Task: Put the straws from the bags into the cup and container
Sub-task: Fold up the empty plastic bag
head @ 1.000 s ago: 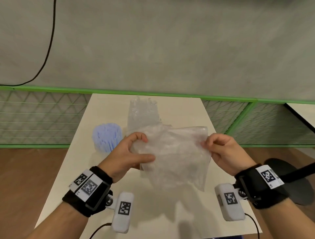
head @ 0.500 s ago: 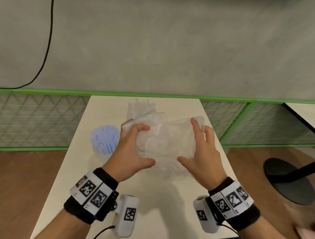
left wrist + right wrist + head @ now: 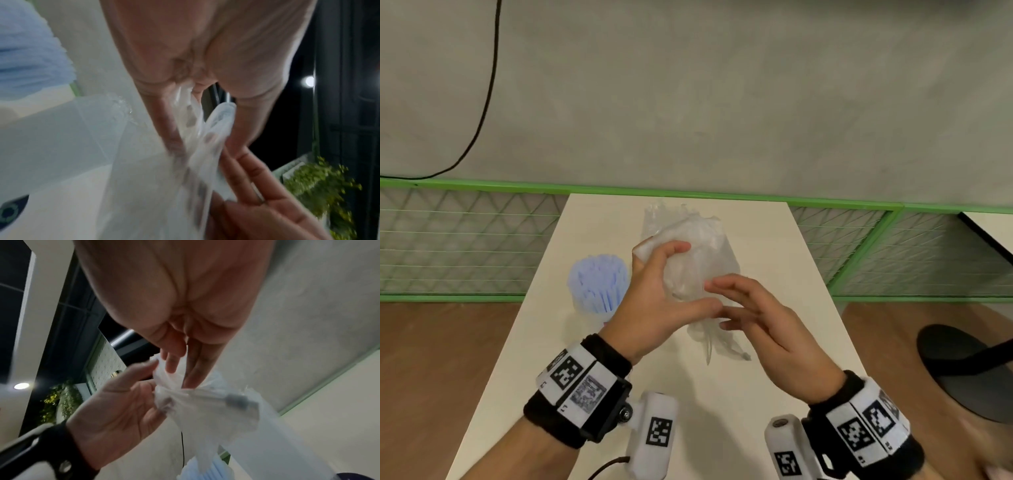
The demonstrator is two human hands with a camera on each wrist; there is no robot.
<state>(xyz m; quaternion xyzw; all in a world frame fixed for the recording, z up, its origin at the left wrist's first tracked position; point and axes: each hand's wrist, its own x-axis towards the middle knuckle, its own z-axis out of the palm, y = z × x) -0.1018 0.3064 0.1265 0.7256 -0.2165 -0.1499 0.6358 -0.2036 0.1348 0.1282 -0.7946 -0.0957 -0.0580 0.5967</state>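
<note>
My left hand point(image 3: 697, 275) grips a crumpled clear plastic bag point(image 3: 709, 253) above the middle of the table; the left wrist view shows the bag point(image 3: 144, 186) bunched between its fingers. My right hand point(image 3: 717, 305) touches the bag's near side with straight fingers point(image 3: 191, 369), next to the left thumb. A cup of pale blue straws point(image 3: 599, 281) stands to the left of my left hand. Behind the bag a clear container point(image 3: 661, 219) holds clear straws and is partly hidden by the bag.
The white table point(image 3: 774, 274) ends at a green mesh fence point(image 3: 465, 240) along a grey wall. A black stool seat point(image 3: 969, 370) stands on the wooden floor to the right. A second table corner point(image 3: 993, 226) shows at far right.
The bag was stretched flat between both hands; it is now bunched up in my left hand. My right hand released the bag's right edge and moved left against the bag.
</note>
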